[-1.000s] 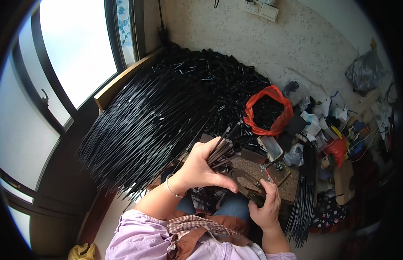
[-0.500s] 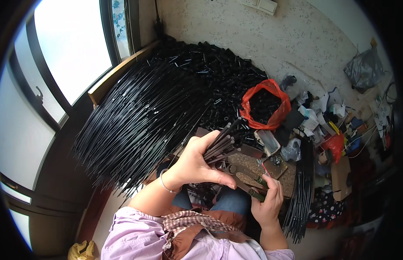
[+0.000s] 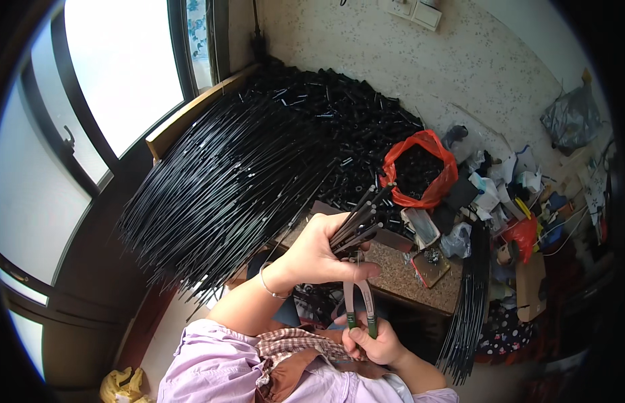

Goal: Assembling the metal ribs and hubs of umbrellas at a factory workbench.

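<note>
My left hand (image 3: 309,252) is closed round a bundle of thin black rods (image 3: 358,220), whose ends fan out toward the far right. Its thumb stretches rightward below the bundle. My right hand (image 3: 378,344) grips a pair of pliers (image 3: 361,305) by the green-ended handles, close to my body. The pliers point away from me, with their head just at my left thumb and partly hidden by it. I cannot tell whether the jaws bite on anything. Beneath the hands lies a speckled brown tabletop (image 3: 410,282).
Long black rods (image 3: 212,188) cover the left side. Behind them is a heap of short black tubes (image 3: 339,101). A red plastic bag (image 3: 445,181) holds black pieces. More rods (image 3: 465,316) hang over the table's right edge, beside a small tray of metal bits (image 3: 431,267) and clutter.
My right hand has drawn the pliers left and toward my body, turning them from slanted to nearly upright in view. My left hand still holds the rods and has shifted slightly right.
</note>
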The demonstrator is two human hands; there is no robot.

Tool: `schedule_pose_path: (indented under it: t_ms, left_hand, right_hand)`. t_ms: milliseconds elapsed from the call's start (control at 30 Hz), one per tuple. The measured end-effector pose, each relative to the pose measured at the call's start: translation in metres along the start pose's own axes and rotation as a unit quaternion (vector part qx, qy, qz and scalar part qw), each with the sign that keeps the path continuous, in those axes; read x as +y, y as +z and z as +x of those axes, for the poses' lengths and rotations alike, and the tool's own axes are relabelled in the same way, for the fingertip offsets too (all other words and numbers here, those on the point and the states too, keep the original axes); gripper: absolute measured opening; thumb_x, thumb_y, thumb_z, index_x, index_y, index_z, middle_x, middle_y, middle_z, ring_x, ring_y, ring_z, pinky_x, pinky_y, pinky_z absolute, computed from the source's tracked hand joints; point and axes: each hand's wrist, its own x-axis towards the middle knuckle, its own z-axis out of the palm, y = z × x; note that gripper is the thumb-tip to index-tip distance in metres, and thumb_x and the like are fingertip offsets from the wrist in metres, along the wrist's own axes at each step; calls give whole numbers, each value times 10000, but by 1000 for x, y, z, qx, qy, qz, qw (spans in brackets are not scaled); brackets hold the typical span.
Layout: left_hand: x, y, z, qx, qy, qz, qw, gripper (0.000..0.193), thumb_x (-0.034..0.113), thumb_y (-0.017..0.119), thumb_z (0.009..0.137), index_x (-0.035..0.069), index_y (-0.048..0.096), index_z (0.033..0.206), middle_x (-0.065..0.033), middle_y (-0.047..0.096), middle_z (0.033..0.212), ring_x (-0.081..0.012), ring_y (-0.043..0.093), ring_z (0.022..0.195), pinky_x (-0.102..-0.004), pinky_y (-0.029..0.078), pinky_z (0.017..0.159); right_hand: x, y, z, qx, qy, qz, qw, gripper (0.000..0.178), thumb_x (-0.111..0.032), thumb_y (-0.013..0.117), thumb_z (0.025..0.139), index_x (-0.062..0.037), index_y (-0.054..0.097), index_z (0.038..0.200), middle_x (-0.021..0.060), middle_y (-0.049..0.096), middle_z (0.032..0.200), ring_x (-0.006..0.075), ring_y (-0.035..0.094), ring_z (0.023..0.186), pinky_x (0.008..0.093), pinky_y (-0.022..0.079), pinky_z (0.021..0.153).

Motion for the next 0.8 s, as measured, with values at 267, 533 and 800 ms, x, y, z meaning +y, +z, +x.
schedule_pose_path:
  t_ms: [267, 533, 800]
  left_hand:
    - [1, 14, -11, 77, -31, -95, 992, 394, 77, 813, 533, 38, 541, 815, 36, 519, 725, -24, 443, 624, -170, 358, 546]
    - [-12, 26, -20, 118, 16, 19, 993, 395, 90, 803, 564, 41, 531, 846, 27, 506, 710, -50, 441, 621, -184, 366, 558]
    - [-21, -5, -11, 32, 34, -178, 983, 323, 220, 705, 742, 41, 444, 808, -40, 490, 622, -132, 477, 552, -271, 431, 576]
  right_hand:
    - [7, 4, 9, 249, -155, -327, 898, 201, -97, 599, 832, -4, 517, 989, 138, 620, 757, 240, 632, 679, 330, 479, 590]
    - [7, 10, -5, 241, -125, -341, 900, 209, -109, 584, 835, -24, 523, 1016, 152, 618, 760, 294, 634, 682, 344, 479, 591]
    - [-25, -34, -31, 189, -160, -8, 969, 364, 6, 605, 748, 15, 486, 1092, 125, 487, 1098, 162, 532, 846, 233, 439, 603]
